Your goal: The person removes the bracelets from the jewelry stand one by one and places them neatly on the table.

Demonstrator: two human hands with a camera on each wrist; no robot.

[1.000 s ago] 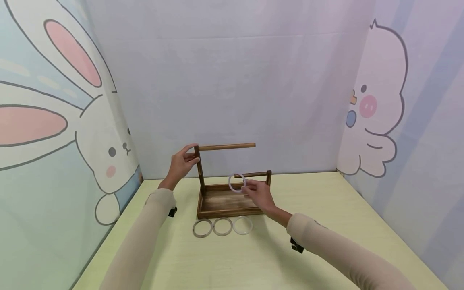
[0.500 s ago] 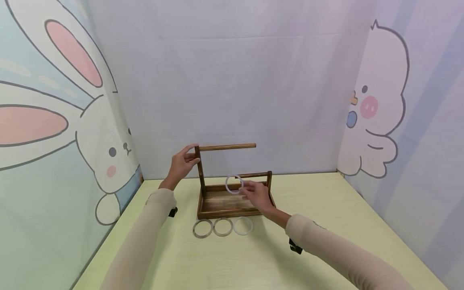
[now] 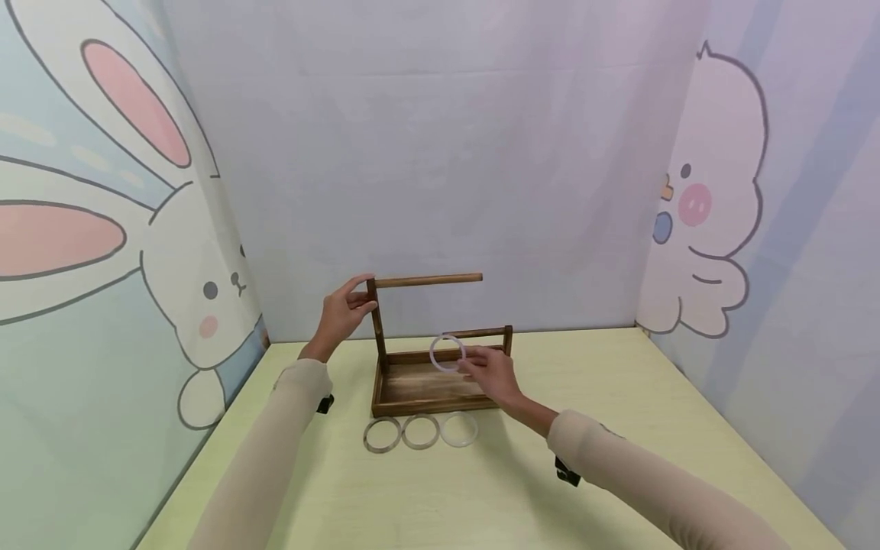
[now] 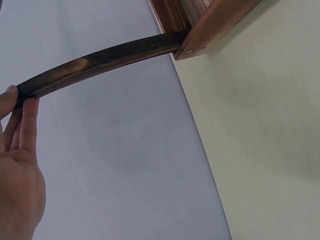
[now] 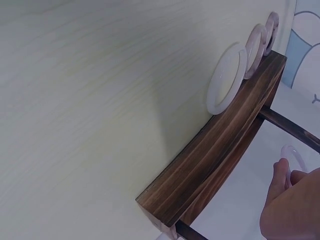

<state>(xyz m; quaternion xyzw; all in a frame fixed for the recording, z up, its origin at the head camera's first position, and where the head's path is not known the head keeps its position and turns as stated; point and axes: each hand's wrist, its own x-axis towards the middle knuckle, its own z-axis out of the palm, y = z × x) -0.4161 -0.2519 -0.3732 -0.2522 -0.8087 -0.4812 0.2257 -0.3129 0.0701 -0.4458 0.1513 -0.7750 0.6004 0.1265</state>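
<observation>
My left hand (image 3: 340,313) grips the top of the tall post (image 3: 380,328) of a dark wooden bangle stand, thumb and fingers on either side; the left wrist view shows fingertips on the post (image 4: 100,60). With my right hand (image 3: 496,376) I pinch a pale lilac bangle (image 3: 432,354) upright above the stand's tray base (image 3: 436,406). Its top edge is near the free end of the short lower rod (image 3: 481,332); whether it is around that rod I cannot tell. The long upper rod (image 3: 429,280) carries nothing.
Three bangles lie in a row before the stand: a brownish one (image 3: 380,451), a middle one (image 3: 421,448) and a whitish one (image 3: 459,445). The pale yellow table (image 3: 584,428) ends at printed cloth walls (image 3: 550,191) at the back and sides.
My right hand and its bangle have shifted slightly left and down relative to the stand. My left hand keeps its hold on the post. The stand and the bangles lying down have not moved.
</observation>
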